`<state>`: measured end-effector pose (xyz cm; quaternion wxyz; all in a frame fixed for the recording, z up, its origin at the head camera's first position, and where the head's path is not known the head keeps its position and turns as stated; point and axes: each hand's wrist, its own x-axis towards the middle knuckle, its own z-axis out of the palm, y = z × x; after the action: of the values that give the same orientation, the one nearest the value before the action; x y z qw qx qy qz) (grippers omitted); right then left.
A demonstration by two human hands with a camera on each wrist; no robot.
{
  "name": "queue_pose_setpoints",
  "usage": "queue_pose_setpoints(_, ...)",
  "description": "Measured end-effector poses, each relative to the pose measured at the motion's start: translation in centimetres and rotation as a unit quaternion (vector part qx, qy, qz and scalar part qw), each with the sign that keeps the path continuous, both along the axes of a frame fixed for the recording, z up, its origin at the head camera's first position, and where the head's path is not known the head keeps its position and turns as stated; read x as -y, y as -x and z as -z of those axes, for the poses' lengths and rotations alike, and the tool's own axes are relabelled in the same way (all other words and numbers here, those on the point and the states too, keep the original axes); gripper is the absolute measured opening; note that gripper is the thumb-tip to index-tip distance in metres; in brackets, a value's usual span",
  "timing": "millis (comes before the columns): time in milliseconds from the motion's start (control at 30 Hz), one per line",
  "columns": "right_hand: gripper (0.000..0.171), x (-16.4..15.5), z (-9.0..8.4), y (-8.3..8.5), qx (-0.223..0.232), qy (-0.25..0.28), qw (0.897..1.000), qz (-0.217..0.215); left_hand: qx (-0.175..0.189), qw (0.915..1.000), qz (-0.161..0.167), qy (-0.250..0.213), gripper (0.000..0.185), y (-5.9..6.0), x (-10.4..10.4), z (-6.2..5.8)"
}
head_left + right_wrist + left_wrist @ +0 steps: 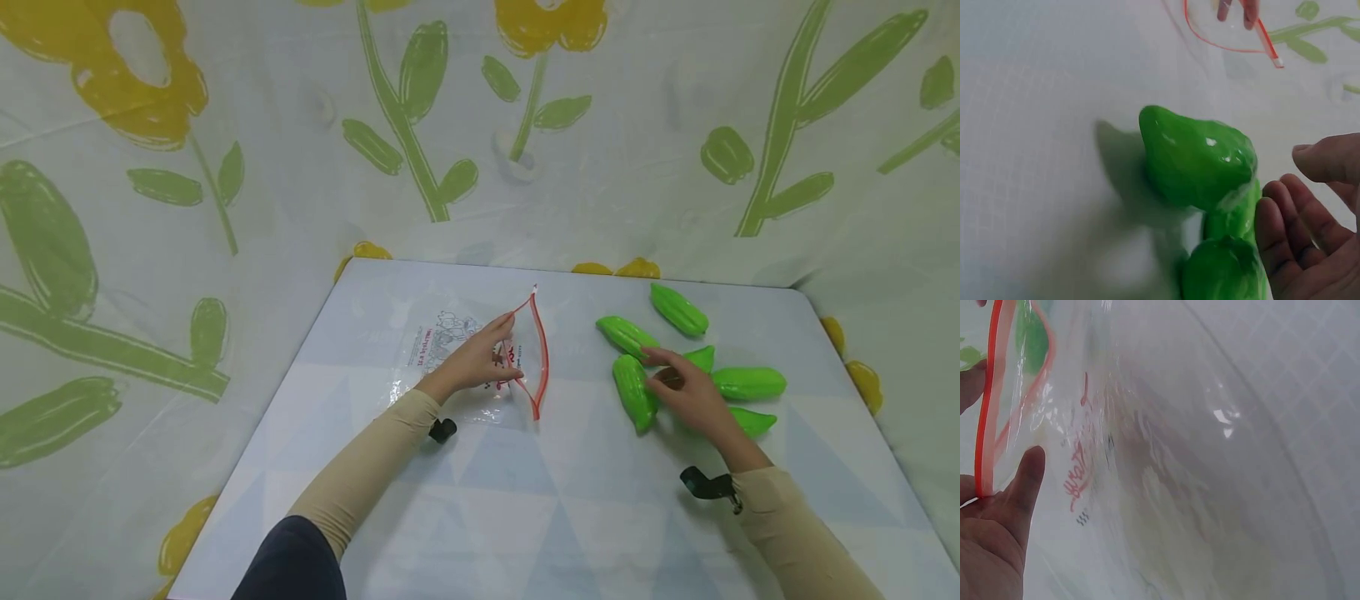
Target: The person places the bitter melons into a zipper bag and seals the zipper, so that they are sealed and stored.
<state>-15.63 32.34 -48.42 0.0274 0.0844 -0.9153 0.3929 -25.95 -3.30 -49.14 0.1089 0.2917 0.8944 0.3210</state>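
My left hand (472, 358) holds a clear zip bag (450, 387) at its red-edged mouth, thumb and forefinger apart and the mouth spread. In the left wrist view, the thumb (1030, 472) lies by the bag's printed wall (1075, 469). My right hand (690, 396), fingers bent and thumb apart, hovers among several glossy green toy vegetables, holding nothing. Nearest to it are one plump green vegetable (633, 392) on its left and another (626, 335) just beyond. In the right wrist view, the hand (1310, 231) is beside a green vegetable (1197, 159); whether they touch I cannot tell.
More green vegetables (678, 308) lie at the back and right of the group, one (750, 383) right of the hand. The pale triangle-patterned table (525, 517) has its back edge near a flower-printed curtain (622, 167). Both wrists wear a small black camera.
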Motion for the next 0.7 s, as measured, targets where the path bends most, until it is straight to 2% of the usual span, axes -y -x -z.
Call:
queue_pose_setpoints(333, 0.049, -0.33, -0.23, -0.45, 0.042, -0.038, 0.998, -0.006, 0.007, 0.9999, -0.001, -0.009, 0.1, 0.0, -0.04, 0.17)
queue_pose_setpoints(700, 0.052, 0.0, -0.54, -0.6, 0.039, -0.098, 0.994, -0.009, 0.001, 0.9999, 0.001, -0.012, 0.1, -0.03, -0.1, 0.19)
